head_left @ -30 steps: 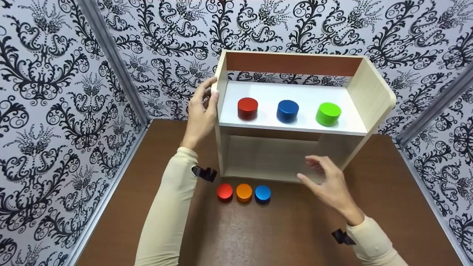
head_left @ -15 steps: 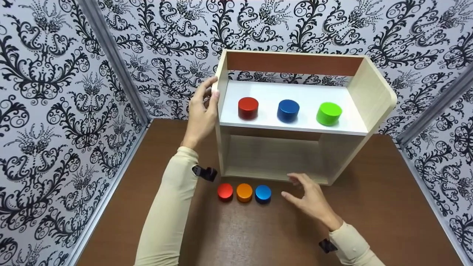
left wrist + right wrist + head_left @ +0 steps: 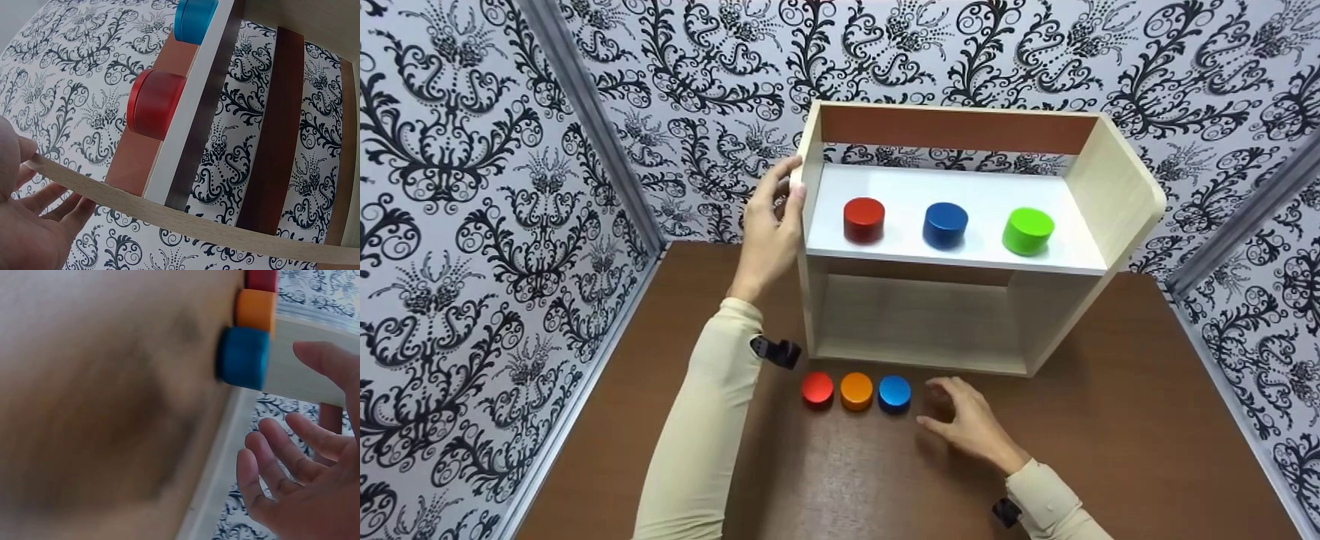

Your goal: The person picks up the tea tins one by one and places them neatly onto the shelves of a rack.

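Note:
My left hand [image 3: 769, 225] grips the left side panel of a small wooden shelf unit [image 3: 1072, 321]. In the left wrist view, thumb and fingers lie on opposite sides of that panel [image 3: 169, 216]. My right hand [image 3: 969, 424] is over the table, its thumb and fingers spread apart with nothing between them. Just left of its fingertips, not touching, stands a blue round block [image 3: 894, 394]. An orange round block [image 3: 856, 392] and a red round block [image 3: 817, 390] stand in a row beside it. In the right wrist view the blue block [image 3: 244, 357] is nearest to the fingers.
On the white upper shelf [image 3: 900, 184] stand a dark red block [image 3: 863, 221], a dark blue block [image 3: 945, 226] and a green block [image 3: 1027, 232]. The lower compartment [image 3: 915, 315] faces the brown table [image 3: 855, 480]. Patterned walls [image 3: 457, 225] surround the table.
My right hand has moved left and toward the front of the table, from before the lower compartment to beside the blue block. My left hand has stayed on the panel.

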`<move>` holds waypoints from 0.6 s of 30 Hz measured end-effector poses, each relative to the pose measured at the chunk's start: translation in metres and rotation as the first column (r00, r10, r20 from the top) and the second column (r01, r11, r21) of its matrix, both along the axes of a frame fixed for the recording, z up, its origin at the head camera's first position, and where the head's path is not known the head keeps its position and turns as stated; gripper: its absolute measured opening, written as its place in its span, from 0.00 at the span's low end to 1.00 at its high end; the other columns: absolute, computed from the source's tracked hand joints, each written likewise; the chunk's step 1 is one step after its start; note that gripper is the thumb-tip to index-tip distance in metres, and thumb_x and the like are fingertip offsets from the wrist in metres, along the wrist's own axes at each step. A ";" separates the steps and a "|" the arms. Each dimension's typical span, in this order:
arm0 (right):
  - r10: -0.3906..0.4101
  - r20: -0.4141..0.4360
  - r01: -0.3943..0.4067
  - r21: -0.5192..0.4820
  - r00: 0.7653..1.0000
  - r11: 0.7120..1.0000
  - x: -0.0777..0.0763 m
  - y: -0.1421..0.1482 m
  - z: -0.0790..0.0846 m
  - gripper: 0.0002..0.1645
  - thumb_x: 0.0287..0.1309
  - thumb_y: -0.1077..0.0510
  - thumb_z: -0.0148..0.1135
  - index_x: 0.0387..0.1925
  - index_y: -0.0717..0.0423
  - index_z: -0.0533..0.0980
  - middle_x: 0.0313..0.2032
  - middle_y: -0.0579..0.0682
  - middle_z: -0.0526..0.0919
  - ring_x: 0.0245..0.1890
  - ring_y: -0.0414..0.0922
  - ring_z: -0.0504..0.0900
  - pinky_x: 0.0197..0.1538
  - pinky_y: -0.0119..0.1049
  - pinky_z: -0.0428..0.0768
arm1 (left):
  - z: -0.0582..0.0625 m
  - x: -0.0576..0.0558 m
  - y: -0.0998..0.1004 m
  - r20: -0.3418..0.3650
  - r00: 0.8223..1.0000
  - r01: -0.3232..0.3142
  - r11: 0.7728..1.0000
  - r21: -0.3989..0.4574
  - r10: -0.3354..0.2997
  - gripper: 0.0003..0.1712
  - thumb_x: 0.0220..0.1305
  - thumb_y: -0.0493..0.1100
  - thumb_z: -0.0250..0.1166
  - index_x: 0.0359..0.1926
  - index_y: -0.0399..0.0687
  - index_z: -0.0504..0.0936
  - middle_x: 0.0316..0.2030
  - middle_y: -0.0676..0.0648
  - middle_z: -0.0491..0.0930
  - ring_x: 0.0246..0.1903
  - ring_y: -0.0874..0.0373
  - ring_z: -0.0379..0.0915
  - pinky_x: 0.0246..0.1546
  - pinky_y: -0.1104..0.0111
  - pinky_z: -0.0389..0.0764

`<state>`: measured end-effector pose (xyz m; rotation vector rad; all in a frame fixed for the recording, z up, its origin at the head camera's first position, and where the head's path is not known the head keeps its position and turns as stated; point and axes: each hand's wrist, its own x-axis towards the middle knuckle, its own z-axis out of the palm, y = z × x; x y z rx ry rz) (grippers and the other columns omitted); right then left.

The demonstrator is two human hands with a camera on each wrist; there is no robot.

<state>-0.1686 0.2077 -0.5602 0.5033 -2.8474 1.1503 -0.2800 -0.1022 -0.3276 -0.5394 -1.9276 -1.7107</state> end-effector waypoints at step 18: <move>0.015 0.005 -0.015 0.033 1.000 0.999 -0.014 -0.012 -0.028 0.37 0.46 0.53 0.83 0.55 0.62 0.76 0.49 0.57 0.81 0.55 0.61 0.75 0.62 0.61 0.73 | 0.000 0.001 0.000 0.007 1.000 0.009 1.000 0.010 -0.009 0.23 0.76 0.32 0.53 0.68 0.34 0.69 0.60 0.32 0.74 0.56 0.39 0.75 0.57 0.52 0.82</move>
